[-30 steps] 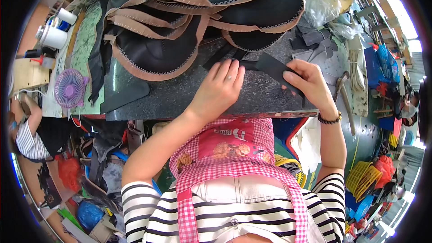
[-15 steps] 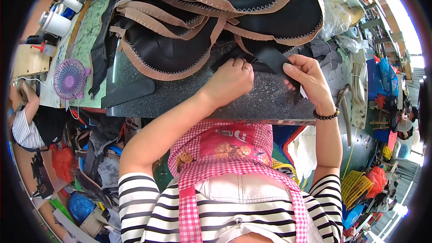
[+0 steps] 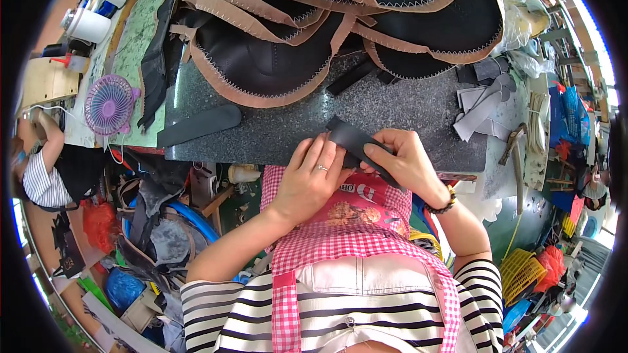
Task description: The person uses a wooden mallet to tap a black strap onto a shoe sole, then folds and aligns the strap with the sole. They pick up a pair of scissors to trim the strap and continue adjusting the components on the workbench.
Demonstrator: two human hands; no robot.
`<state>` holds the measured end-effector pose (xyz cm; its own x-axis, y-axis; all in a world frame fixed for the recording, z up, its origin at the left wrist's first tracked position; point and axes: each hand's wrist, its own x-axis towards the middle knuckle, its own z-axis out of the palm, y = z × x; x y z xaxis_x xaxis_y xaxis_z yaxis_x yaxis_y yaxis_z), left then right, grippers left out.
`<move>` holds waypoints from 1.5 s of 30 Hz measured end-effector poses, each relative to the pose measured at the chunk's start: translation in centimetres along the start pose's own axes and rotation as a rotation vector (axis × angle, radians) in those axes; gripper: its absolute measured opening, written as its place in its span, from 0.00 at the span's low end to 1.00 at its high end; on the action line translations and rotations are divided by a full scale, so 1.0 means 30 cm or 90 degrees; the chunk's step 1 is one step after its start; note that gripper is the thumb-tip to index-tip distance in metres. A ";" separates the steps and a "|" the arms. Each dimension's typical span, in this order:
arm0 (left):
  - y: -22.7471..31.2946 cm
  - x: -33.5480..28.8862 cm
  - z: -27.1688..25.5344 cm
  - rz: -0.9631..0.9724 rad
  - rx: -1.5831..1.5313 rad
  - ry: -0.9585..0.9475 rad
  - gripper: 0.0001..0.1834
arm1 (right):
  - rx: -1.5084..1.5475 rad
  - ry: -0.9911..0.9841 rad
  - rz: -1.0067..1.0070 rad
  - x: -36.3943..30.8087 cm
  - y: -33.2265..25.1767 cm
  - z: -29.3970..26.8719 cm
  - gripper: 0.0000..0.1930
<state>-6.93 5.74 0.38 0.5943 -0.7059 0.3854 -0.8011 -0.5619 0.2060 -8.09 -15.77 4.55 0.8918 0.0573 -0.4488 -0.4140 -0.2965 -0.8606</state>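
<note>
One black strip (image 3: 357, 140) slants over the near edge of the dark speckled tabletop (image 3: 275, 132), before the pink apron (image 3: 350, 212). Right hand (image 3: 405, 162) pinches it, thumb on the upper face; left hand (image 3: 315, 176) has fingers against its left part, though whether these clench it cannot be told. Farther back, black pieces with brown zigzag-stitched borders (image 3: 265, 65) lie overlapped, a small fan (image 3: 110, 104) well left.
</note>
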 end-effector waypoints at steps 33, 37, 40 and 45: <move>-0.082 0.072 -0.030 0.174 0.014 -0.133 0.30 | -0.201 0.270 0.138 -0.278 0.075 0.007 0.17; -0.079 0.081 -0.040 0.179 0.026 -0.154 0.32 | -0.240 0.302 0.119 -0.294 0.086 0.025 0.19; -0.067 0.083 -0.035 0.189 0.074 -0.166 0.32 | -0.303 0.307 0.115 -0.279 0.086 0.024 0.21; -0.064 0.079 -0.022 0.197 0.074 -0.142 0.33 | -0.220 0.315 0.058 -0.264 0.191 0.027 0.21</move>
<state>-4.03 5.44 1.49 0.3372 -0.9186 0.2059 -0.9390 -0.3440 0.0029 -17.66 -17.14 2.99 0.8684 -0.4088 -0.2807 -0.4841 -0.5759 -0.6588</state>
